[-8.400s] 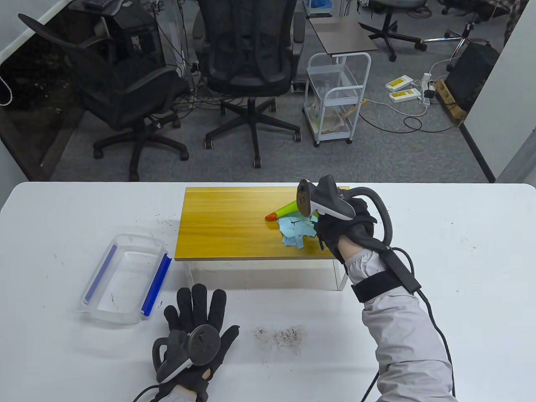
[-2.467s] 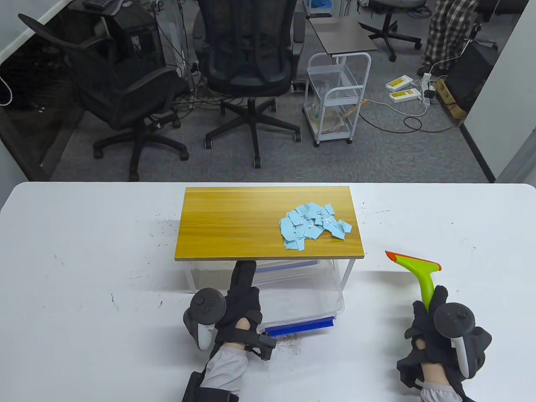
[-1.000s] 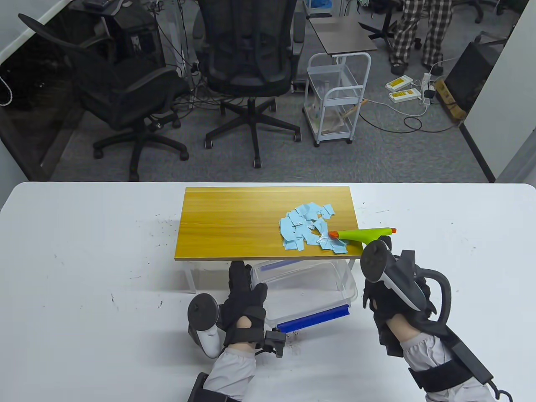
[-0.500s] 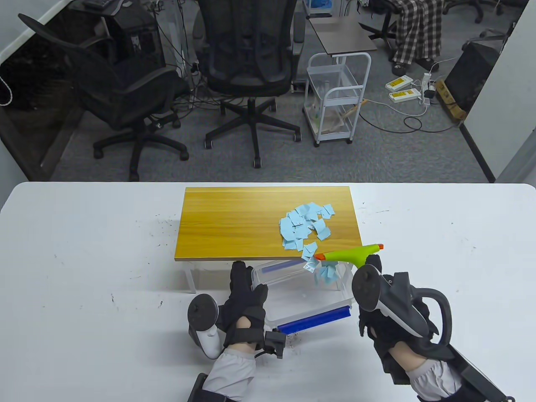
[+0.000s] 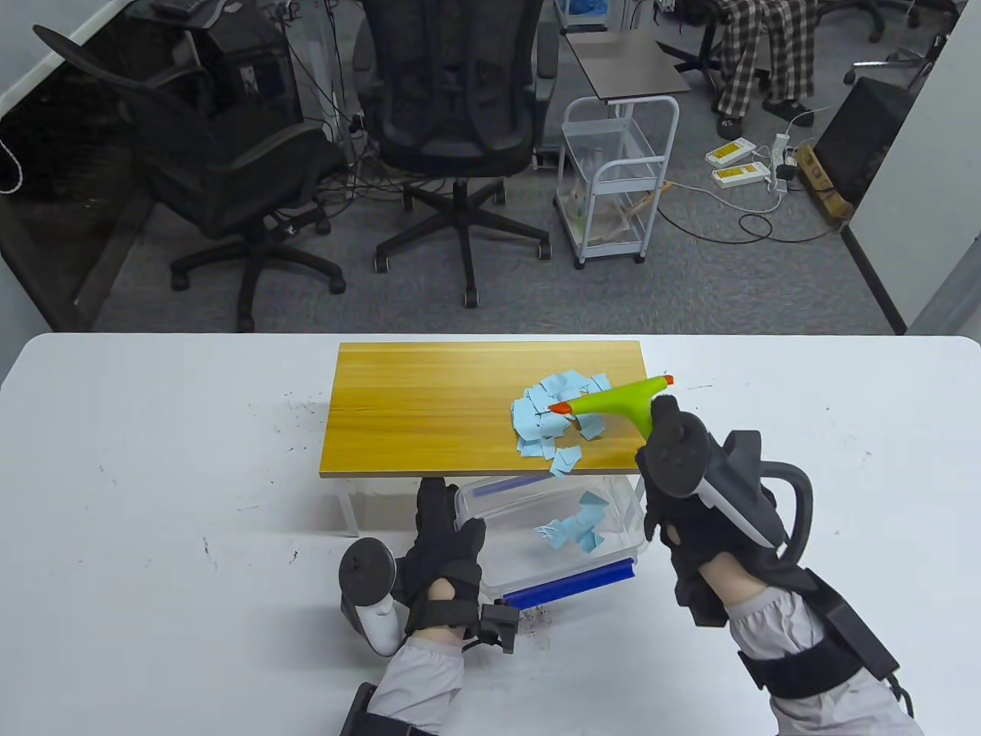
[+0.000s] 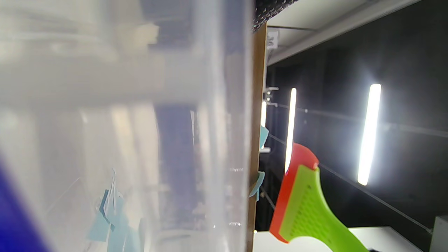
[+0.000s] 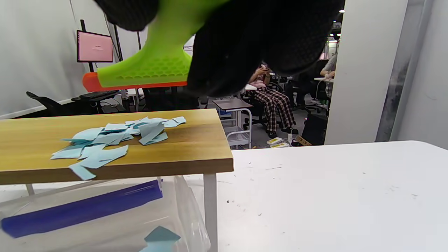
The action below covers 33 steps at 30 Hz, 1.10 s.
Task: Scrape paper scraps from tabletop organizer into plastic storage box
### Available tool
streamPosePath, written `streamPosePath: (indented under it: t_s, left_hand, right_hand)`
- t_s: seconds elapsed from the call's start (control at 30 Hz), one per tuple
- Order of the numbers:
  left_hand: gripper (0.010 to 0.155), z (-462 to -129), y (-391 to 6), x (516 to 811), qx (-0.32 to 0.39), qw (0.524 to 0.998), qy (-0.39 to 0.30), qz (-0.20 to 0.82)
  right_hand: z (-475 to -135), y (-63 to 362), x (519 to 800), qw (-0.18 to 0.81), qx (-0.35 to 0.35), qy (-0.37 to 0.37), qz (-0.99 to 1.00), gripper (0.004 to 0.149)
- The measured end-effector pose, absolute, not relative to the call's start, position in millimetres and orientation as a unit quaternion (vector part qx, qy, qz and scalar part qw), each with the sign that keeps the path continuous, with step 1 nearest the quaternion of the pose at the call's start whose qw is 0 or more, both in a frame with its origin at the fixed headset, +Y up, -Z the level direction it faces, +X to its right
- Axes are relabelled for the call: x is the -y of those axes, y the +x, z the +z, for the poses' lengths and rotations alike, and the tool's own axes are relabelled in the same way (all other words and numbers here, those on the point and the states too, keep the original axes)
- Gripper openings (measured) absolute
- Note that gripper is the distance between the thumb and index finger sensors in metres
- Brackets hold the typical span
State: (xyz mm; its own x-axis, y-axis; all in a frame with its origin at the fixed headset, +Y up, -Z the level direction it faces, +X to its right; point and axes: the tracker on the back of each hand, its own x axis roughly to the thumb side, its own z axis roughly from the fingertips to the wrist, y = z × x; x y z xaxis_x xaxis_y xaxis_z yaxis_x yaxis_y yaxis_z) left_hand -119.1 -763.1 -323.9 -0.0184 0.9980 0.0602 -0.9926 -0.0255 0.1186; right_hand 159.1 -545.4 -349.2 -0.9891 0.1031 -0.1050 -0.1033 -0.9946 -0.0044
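Two grips: right hand [image 5: 693, 506] clutched green scraper [image 5: 613, 399] over blue scraps [image 5: 548, 422], frame centre; left hand [image 5: 444, 548], fingers straight, steadied plastic box [image 5: 621, 510].

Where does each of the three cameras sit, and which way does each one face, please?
Table view: high above, looking down; both gloved hands enter below, right hand gripping the scraper.
Left wrist view: on its side, pressed against the clear storage box; no hand visible.
Right wrist view: low, level, facing the wooden organizer; gloved fingers on top.
All three show the scraper and blue paper scraps.
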Motion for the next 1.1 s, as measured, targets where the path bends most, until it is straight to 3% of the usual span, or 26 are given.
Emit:
streamPosePath:
  t_s: [0.23, 0.43, 1.1]
  left_hand:
    - [0.079, -325, -120, 763, -0.012, 0.702, 0.067, 0.709]
    - [0.079, -325, -121, 763, -0.012, 0.701, 0.068, 0.71]
    - [0.079, -325, -119, 763, -0.004, 0.695, 0.064, 0.716]
  right_hand:
    - [-402, 141, 566, 0.084, -0.016, -0.093, 0.992, 0.063]
    - [-423, 129, 581, 0.058, -0.026, -0.123, 0.99, 0.062]
    - [-385, 110, 579, 0.005, -0.072, -0.06, 0.996, 0.064]
